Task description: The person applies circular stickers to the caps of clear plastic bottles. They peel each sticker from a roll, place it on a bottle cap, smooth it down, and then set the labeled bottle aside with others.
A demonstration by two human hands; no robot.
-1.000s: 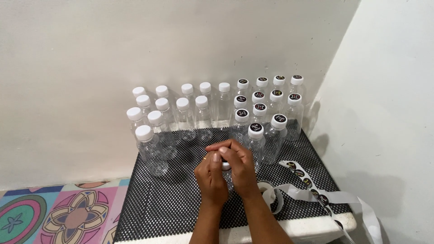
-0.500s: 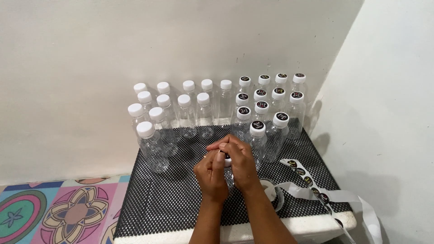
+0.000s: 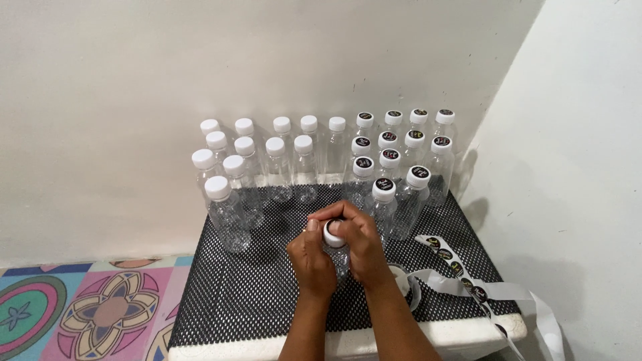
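Seen from above, at the near edge a white foam slab point(image 3: 348, 342) carries a black perforated rubber mat point(image 3: 254, 294) with a net-like texture. On its near right corner a glossy white backing strip point(image 3: 508, 294) uncoils from a small roll point(image 3: 406, 284), dotted with round black stickers point(image 3: 447, 254). In the middle of the mat, two bare hands meet around one small clear plastic bottle point(image 3: 340, 257), which stands upright and looks empty. The left hand point(image 3: 311, 257) wraps the bottle's body from the left, fingers curled around it. The right hand point(image 3: 358, 244) arches over from the right, its fingertips pressed on the round white screw cap point(image 3: 332, 234). Just beyond the hands on the right stands a cluster of matching clear bottles whose white caps carry black round stickers point(image 3: 401, 150). To the left stands a second cluster of clear bottles with plain white caps point(image 3: 261, 157). All are cylindrical, see-through and appear empty. Behind them rises a matte off-white wall point(image 3: 200, 60), meeting another pale wall on the right. At the near left, the floor shows a colourful patterned mat point(image 3: 80, 311) with flower shapes.
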